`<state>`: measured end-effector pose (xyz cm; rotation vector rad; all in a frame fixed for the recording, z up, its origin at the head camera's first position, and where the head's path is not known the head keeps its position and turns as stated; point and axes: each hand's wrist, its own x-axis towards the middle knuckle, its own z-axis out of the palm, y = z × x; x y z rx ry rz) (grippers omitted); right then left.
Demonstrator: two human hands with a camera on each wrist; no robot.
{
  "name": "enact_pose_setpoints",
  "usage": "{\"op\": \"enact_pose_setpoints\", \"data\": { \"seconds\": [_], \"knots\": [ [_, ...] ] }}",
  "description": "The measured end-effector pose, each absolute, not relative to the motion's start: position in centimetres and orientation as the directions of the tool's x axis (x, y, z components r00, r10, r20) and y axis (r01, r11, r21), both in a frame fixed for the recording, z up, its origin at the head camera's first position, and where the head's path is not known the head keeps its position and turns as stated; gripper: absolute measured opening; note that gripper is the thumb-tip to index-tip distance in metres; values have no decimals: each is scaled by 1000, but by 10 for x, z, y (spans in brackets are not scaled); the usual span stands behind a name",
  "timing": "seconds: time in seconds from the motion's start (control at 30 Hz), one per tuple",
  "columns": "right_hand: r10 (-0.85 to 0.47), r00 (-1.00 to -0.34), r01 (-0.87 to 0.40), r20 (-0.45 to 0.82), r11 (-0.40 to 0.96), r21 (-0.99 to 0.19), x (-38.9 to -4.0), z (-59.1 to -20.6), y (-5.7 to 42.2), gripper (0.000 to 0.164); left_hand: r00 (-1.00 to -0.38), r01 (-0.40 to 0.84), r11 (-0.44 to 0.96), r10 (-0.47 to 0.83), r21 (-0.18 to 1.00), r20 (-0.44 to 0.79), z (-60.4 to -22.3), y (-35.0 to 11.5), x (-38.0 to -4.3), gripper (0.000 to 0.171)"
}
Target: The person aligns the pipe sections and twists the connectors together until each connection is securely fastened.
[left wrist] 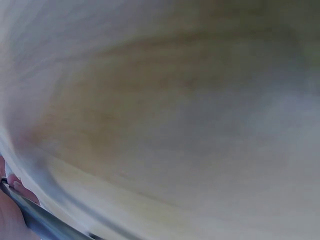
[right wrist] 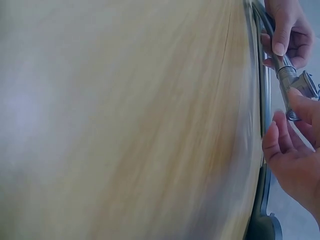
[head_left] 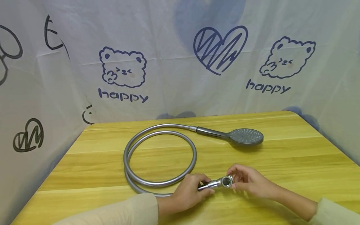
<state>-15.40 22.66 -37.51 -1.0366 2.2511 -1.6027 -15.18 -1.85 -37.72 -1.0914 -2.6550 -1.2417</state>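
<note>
My left hand [head_left: 187, 193] grips the end of a grey shower hose [head_left: 194, 153], low in the head view. A chrome T-shaped fitting [head_left: 220, 182] sits on that hose end, its round opening turned toward the head camera. From the right, my right hand [head_left: 254, 184] pinches the fitting's far end, with the thumb against it in the right wrist view and curled fingers [right wrist: 285, 142] close under the threaded tip. The hose loops round to a grey hand shower [head_left: 246, 137] lying face up. Only a dark length of hose [left wrist: 42, 220] and part of the left hand show in the left wrist view.
All this lies on or just above a yellow wood-grain table [head_left: 92, 150]. Behind it hangs a white cloth [head_left: 168, 78] with bear and heart drawings. More cloth encloses the left and right sides.
</note>
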Motion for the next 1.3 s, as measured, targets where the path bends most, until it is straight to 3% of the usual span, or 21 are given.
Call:
{"op": "enact_pose_setpoints", "data": {
  "seconds": [0.4, 0.9, 1.3],
  "knots": [
    [-580, -774, -450, 256, 218, -866, -152, -375, 223, 25, -761, 587, 438, 585, 681, 280, -377, -20, -151, 15],
    [-551, -821, -348, 152, 272, -897, -151, -372, 221, 20, -758, 597, 454, 589, 662, 280, -378, -19, -151, 14],
    [-503, -853, -329, 140, 310, -892, -148, -369, 218, 19, -760, 597, 458, 585, 658, 283, -378, -19, -151, 15]
  ]
}}
